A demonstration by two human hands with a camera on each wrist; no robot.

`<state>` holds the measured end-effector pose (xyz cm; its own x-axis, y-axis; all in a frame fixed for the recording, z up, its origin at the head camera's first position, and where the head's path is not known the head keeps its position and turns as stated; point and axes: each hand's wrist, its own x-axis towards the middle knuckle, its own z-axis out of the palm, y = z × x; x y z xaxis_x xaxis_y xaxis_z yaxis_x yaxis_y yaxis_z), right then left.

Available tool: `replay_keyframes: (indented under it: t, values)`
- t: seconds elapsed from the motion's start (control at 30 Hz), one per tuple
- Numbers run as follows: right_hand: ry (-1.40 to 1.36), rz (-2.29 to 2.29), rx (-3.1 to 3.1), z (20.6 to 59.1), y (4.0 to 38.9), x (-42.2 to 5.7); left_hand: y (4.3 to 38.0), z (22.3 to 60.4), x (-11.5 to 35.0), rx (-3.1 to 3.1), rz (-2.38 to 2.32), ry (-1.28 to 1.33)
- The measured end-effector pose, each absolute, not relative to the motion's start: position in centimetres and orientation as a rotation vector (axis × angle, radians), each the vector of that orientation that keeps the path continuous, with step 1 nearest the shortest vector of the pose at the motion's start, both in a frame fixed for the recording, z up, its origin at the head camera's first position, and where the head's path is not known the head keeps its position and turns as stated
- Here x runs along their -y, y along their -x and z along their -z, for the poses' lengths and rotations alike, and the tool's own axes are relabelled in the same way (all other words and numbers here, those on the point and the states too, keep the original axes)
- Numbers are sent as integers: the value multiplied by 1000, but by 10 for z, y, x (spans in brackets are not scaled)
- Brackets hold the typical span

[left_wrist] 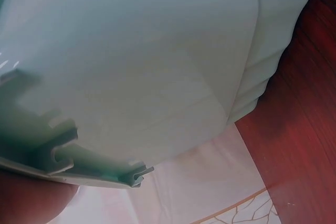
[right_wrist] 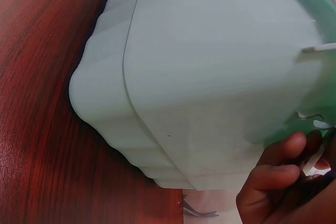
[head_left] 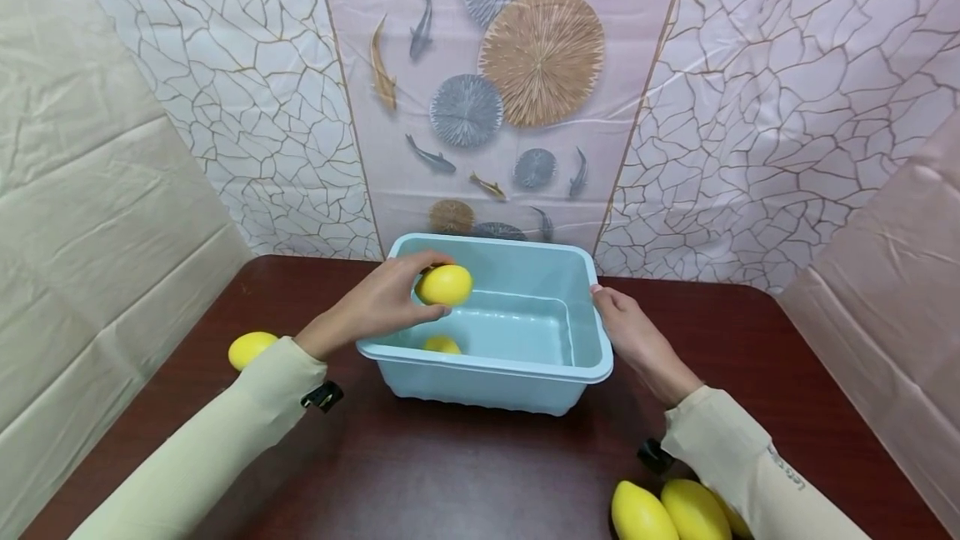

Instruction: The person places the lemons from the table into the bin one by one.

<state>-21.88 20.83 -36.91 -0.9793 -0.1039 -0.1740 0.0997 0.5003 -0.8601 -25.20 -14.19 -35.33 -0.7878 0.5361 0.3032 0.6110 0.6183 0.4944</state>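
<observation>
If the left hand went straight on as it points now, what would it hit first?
Probably the far wall of the blue basin, the held lemon leading. How high the left hand is looks unclear, so it might pass above the rim instead.

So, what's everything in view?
Tub: one, light blue, on the table
Table: one, reddish brown, beneath
Lemons: six, yellow; one held, one in the tub, one at left, three at near right (one mostly hidden)
Backdrop: one, white and pink, behind the table
Side cloths: two, beige, left and right
Wrist gadgets: two, black, one per wrist
Sleeves: two, cream, both arms
Left hand: one, holding a lemon
Right hand: one, gripping tub's rim
</observation>
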Motion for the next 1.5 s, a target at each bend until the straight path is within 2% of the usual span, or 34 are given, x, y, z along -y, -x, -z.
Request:
replay_keyframes:
  t: [0.87,1.3,1.5]
  values:
    - [22,1452,-2582,369,220,-209,253,354,145,2659,1016,967]
    - [17,1462,-2540,367,219,-208,247,339,158,2676,1042,632]
    - [24,1450,-2562,367,219,-208,244,335,170,2667,1070,555]
